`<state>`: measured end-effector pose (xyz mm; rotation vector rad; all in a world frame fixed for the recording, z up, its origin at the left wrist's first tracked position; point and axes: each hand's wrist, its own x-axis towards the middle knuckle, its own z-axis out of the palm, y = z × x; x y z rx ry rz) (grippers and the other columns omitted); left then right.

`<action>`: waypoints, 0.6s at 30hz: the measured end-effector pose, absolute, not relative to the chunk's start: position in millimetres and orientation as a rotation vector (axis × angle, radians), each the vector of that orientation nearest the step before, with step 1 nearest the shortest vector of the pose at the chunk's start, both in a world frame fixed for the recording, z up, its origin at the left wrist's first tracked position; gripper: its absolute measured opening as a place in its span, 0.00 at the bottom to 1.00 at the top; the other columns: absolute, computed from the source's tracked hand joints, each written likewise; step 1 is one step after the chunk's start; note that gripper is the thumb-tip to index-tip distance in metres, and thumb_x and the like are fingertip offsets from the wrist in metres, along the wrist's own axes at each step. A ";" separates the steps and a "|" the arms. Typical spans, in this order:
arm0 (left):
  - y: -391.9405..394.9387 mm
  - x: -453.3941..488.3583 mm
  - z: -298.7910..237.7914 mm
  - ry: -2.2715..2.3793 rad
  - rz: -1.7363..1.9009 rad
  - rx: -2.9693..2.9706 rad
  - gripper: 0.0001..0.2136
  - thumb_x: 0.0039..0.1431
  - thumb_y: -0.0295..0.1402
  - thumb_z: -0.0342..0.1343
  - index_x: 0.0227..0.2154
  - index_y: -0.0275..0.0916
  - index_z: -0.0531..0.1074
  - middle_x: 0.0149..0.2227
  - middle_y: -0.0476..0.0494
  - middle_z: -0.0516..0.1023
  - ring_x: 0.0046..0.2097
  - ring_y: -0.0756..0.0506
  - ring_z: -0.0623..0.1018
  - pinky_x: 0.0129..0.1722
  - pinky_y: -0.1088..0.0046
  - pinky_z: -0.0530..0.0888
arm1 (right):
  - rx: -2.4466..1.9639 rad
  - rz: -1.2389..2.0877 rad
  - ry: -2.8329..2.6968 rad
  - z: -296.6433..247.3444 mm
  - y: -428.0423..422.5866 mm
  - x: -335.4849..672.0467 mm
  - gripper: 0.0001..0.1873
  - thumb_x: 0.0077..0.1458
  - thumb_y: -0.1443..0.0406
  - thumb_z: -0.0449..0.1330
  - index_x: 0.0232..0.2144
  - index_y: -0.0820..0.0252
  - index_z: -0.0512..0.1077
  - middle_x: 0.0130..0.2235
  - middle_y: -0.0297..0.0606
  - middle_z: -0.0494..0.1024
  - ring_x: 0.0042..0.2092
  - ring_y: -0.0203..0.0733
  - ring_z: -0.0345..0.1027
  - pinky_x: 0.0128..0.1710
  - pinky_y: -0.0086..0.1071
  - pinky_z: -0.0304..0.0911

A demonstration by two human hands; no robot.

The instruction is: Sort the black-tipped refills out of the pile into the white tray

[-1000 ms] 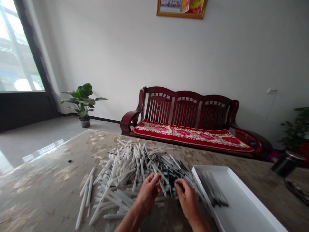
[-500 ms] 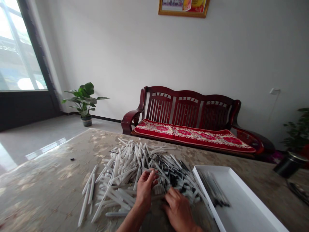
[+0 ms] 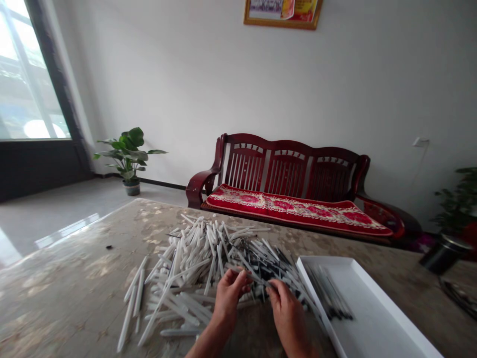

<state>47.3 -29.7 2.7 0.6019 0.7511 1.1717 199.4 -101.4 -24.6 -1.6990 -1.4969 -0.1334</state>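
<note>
Over the near side of a pile, my left hand point(image 3: 229, 297) is closed in a pinch on a slim translucent pen point(image 3: 258, 279). At the pen's right end, which looks dark, the fingers of my right hand point(image 3: 286, 307) are pinched together. Whether that dark end is a separate part, I cannot make out. Beneath and beyond both hands lies a heap of whitish pen barrels point(image 3: 192, 253). Thin dark pieces point(image 3: 274, 258) are mixed in on the heap's right side; many are partly hidden by my hands.
A shallow white tray point(image 3: 380, 298) stands to the right, with several clear pens with black ends point(image 3: 331, 293) along its left side. Farther right are a black cylindrical container point(image 3: 443, 254) and a dark cable point(image 3: 460, 296). A red wooden bench point(image 3: 286, 166) stands beyond the patterned table point(image 3: 74, 293).
My right hand has risen from the near edge of the pile and moved right, coming up to the pen's end. My left hand has shifted slightly right and down, still pinching.
</note>
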 end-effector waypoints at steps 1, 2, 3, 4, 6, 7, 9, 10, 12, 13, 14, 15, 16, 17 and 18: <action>-29.8 47.4 2.3 0.753 1.169 0.604 0.24 0.31 0.45 0.76 0.29 0.36 0.76 0.27 0.48 0.80 0.29 0.48 0.79 0.27 0.77 0.74 | -1.693 -0.122 -1.483 -25.5 -101.2 198.9 0.26 0.68 0.48 0.45 0.39 0.55 0.77 0.39 0.43 0.84 0.38 0.43 0.80 0.36 0.29 0.69; -29.8 47.4 1.9 0.757 1.169 0.605 0.24 0.31 0.45 0.76 0.29 0.36 0.76 0.28 0.47 0.80 0.29 0.48 0.79 0.27 0.77 0.74 | -1.682 -0.116 -1.470 -26.2 -101.0 198.4 0.25 0.67 0.48 0.46 0.39 0.55 0.78 0.38 0.43 0.84 0.38 0.43 0.79 0.37 0.29 0.69; -29.7 47.3 1.8 0.761 1.169 0.608 0.24 0.31 0.45 0.76 0.29 0.36 0.76 0.28 0.47 0.81 0.30 0.48 0.79 0.27 0.77 0.74 | -1.668 -0.113 -1.457 -26.6 -100.8 197.9 0.25 0.67 0.48 0.47 0.38 0.55 0.78 0.38 0.43 0.84 0.37 0.43 0.79 0.37 0.29 0.69; -29.6 47.3 1.7 0.765 1.168 0.614 0.24 0.31 0.45 0.76 0.29 0.36 0.76 0.28 0.47 0.81 0.30 0.48 0.80 0.27 0.76 0.74 | -1.651 -0.109 -1.449 -26.5 -100.8 197.5 0.24 0.66 0.48 0.48 0.38 0.55 0.78 0.37 0.42 0.84 0.37 0.43 0.79 0.37 0.29 0.69; -30.0 47.4 1.9 0.768 1.161 0.628 0.24 0.31 0.45 0.76 0.29 0.36 0.76 0.28 0.47 0.81 0.30 0.47 0.80 0.28 0.76 0.74 | -1.620 -0.098 -1.451 -24.9 -101.1 196.6 0.22 0.66 0.49 0.50 0.38 0.55 0.78 0.36 0.41 0.84 0.37 0.42 0.79 0.37 0.29 0.69; -30.5 47.7 2.1 0.769 1.156 0.636 0.24 0.31 0.45 0.76 0.28 0.36 0.76 0.28 0.47 0.81 0.30 0.47 0.80 0.28 0.76 0.74 | -1.610 -0.092 -1.458 -23.5 -101.5 196.2 0.21 0.66 0.50 0.51 0.38 0.55 0.78 0.35 0.41 0.84 0.37 0.42 0.79 0.37 0.29 0.69; -31.7 48.3 2.6 0.772 1.149 0.654 0.24 0.31 0.46 0.76 0.28 0.36 0.76 0.28 0.47 0.80 0.29 0.47 0.79 0.28 0.75 0.74 | -1.599 -0.081 -1.478 -20.9 -102.1 195.3 0.21 0.66 0.50 0.51 0.37 0.54 0.78 0.35 0.40 0.83 0.36 0.42 0.79 0.37 0.28 0.70; -32.3 48.6 2.7 0.771 1.147 0.666 0.24 0.31 0.46 0.76 0.28 0.36 0.76 0.27 0.47 0.80 0.29 0.47 0.79 0.28 0.75 0.74 | -1.593 -0.081 -1.485 -20.1 -102.3 195.1 0.21 0.66 0.50 0.51 0.37 0.54 0.78 0.34 0.40 0.83 0.36 0.42 0.79 0.37 0.29 0.70; -33.1 49.1 2.7 0.762 1.149 0.698 0.23 0.32 0.47 0.75 0.28 0.36 0.76 0.28 0.47 0.80 0.29 0.47 0.79 0.28 0.75 0.74 | -1.578 -0.089 -1.487 -20.5 -102.4 195.1 0.22 0.66 0.49 0.50 0.38 0.54 0.79 0.34 0.41 0.83 0.36 0.43 0.79 0.38 0.30 0.71; -33.3 49.2 2.6 0.753 1.150 0.718 0.23 0.32 0.47 0.75 0.28 0.36 0.76 0.27 0.46 0.80 0.29 0.47 0.78 0.28 0.75 0.74 | -1.570 -0.093 -1.485 -21.7 -102.3 195.4 0.22 0.66 0.49 0.50 0.38 0.54 0.79 0.34 0.41 0.83 0.37 0.43 0.79 0.39 0.30 0.71; -33.4 49.1 2.5 0.743 1.150 0.739 0.23 0.33 0.47 0.75 0.27 0.36 0.76 0.27 0.46 0.80 0.29 0.48 0.78 0.28 0.75 0.74 | -1.565 -0.091 -1.482 -23.4 -102.2 196.0 0.22 0.66 0.49 0.51 0.38 0.54 0.79 0.34 0.41 0.83 0.37 0.44 0.79 0.39 0.31 0.71; -33.4 49.0 2.6 0.734 1.151 0.758 0.23 0.33 0.47 0.75 0.27 0.36 0.76 0.26 0.46 0.80 0.28 0.48 0.77 0.27 0.74 0.74 | -1.564 -0.084 -1.476 -25.4 -102.1 196.9 0.22 0.66 0.49 0.51 0.38 0.54 0.79 0.35 0.42 0.83 0.38 0.44 0.79 0.40 0.31 0.71; -33.4 48.7 2.7 0.727 1.153 0.776 0.23 0.33 0.48 0.74 0.27 0.36 0.76 0.26 0.46 0.80 0.27 0.48 0.77 0.27 0.74 0.74 | -1.568 -0.068 -1.469 -27.3 -102.1 197.9 0.23 0.65 0.48 0.51 0.38 0.53 0.80 0.35 0.42 0.84 0.38 0.44 0.79 0.40 0.31 0.71; -33.4 48.2 3.0 0.719 1.154 0.795 0.23 0.34 0.48 0.74 0.27 0.36 0.76 0.26 0.46 0.79 0.27 0.48 0.76 0.27 0.74 0.74 | -1.576 -0.045 -1.457 -28.8 -102.3 199.0 0.23 0.65 0.48 0.51 0.38 0.53 0.80 0.35 0.42 0.84 0.38 0.45 0.79 0.41 0.32 0.71; -33.4 47.6 3.4 0.709 1.154 0.817 0.23 0.35 0.48 0.74 0.27 0.36 0.76 0.26 0.46 0.79 0.27 0.48 0.76 0.26 0.74 0.73 | -1.587 -0.012 -1.441 -29.8 -102.6 199.9 0.23 0.65 0.47 0.51 0.38 0.53 0.80 0.36 0.42 0.84 0.39 0.45 0.79 0.41 0.32 0.71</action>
